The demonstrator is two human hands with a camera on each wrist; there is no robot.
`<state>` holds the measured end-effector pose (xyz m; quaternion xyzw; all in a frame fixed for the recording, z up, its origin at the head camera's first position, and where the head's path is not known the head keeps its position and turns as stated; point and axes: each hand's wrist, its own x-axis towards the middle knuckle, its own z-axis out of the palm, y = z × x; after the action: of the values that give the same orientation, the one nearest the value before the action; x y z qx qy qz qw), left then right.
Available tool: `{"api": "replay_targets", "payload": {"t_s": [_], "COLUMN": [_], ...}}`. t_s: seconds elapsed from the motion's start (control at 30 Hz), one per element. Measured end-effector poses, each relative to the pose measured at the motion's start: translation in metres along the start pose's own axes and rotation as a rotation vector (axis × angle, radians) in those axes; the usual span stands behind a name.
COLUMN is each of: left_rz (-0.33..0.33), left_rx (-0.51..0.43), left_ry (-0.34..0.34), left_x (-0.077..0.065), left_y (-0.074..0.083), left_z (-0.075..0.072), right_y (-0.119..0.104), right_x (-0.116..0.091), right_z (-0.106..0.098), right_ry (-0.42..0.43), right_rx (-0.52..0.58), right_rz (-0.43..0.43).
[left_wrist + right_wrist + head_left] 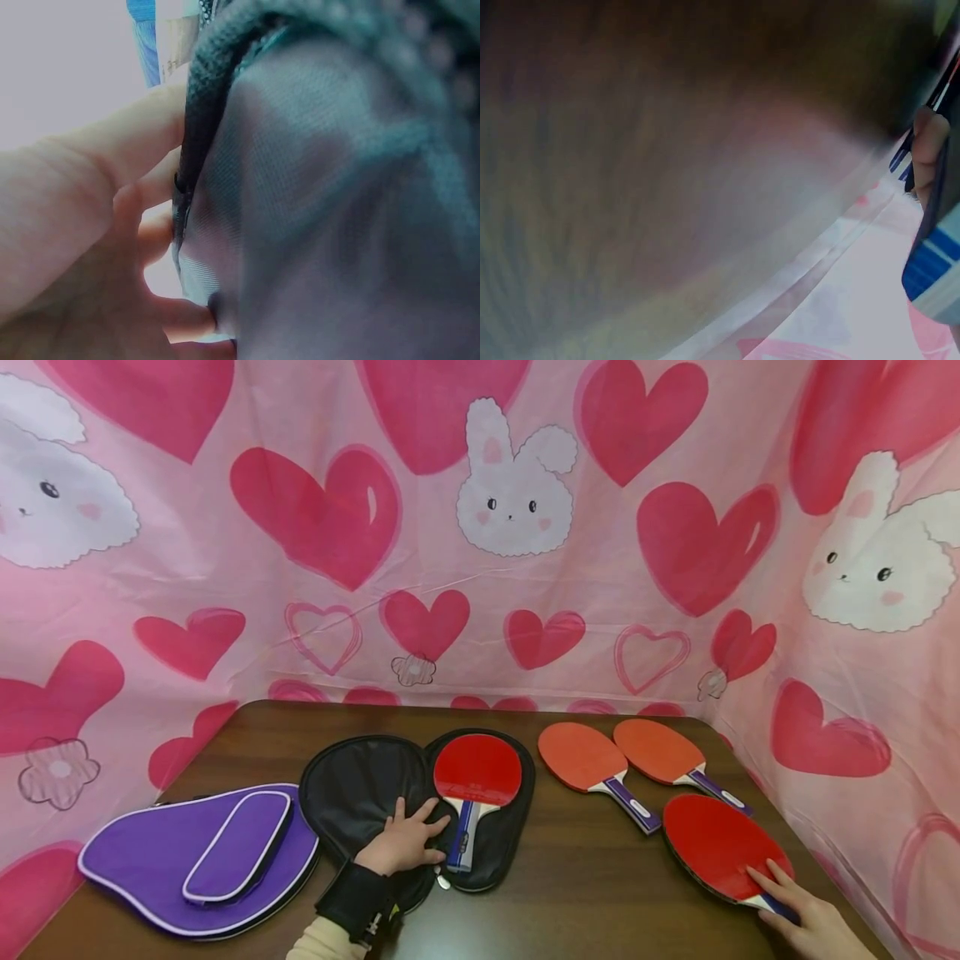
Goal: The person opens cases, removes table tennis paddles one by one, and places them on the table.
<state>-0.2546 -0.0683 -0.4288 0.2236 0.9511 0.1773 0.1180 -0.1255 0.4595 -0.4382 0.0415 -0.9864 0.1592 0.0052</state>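
Note:
A black padded paddle case point(352, 781) lies spread open on the table. My left hand point(405, 845) rests on it with fingers spread, beside the handle of a red table tennis paddle point(477, 768) lying on the case's right half. Close up in the left wrist view, my fingers point(161, 236) touch the edge of dark mesh-like fabric point(322, 195). At the right, my right hand point(813, 918) grips another red table tennis paddle point(716, 839) by the handle, fingers reaching onto the rubber. The right wrist view shows its blue-and-white handle point(934, 262) at the edge; most of that view is blurred.
Two orange-faced paddles point(581, 756) point(660, 752) lie at the back right, handles toward me. A purple paddle case point(142, 852) with white piping and a front pocket lies at the left. Behind the brown table point(585, 893) hangs a pink heart-and-rabbit cloth point(442, 568).

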Motion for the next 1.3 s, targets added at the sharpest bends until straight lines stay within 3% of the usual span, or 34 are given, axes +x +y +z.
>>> {"api": "replay_targets", "payload": {"t_s": [0.17,0.3,0.53,0.6,0.7,0.77,0.87,1.1,1.2,1.3], "left_rz": [0.002,0.002,0.001,-0.002,-0.006,-0.003,0.008,0.030,0.030,0.028], "left_rx": [0.005,0.002,0.001,-0.005,-0.020,-0.022,-0.032,-0.039,-0.037,-0.027], "left_ry": [-0.001,-0.002,-0.007,-0.011,-0.013,-0.022,-0.037,-0.067,-0.062,-0.062], "left_x": [-0.001,-0.001,-0.001,-0.001,-0.001,-0.001,-0.004,-0.007,-0.006,-0.003], "left_y": [0.001,0.002,0.002,0.001,-0.001,-0.002,-0.004,-0.005,-0.006,-0.008], "left_z": [-0.002,-0.003,-0.002,-0.001,0.000,0.000,-0.002,-0.008,-0.006,-0.004], "right_y": [0.008,0.016,0.036,0.037,0.023,0.006,-0.033,-0.143,-0.186,-0.227], "right_x": [0.004,0.008,0.011,0.012,0.019,0.026,0.042,0.090,0.115,0.142], "right_z": [0.000,0.003,0.015,0.015,0.011,0.007,0.000,-0.008,0.003,0.023], "right_ry": [-0.062,-0.046,0.117,0.180,0.269,0.355,0.406,0.317,0.349,0.329], "right_rx": [0.017,0.045,-0.039,-0.087,-0.105,-0.133,-0.096,0.142,0.203,0.240], "right_rz": [-0.024,-0.078,-0.413,-0.451,-0.422,-0.387,-0.327,-0.161,-0.171,-0.201]}}
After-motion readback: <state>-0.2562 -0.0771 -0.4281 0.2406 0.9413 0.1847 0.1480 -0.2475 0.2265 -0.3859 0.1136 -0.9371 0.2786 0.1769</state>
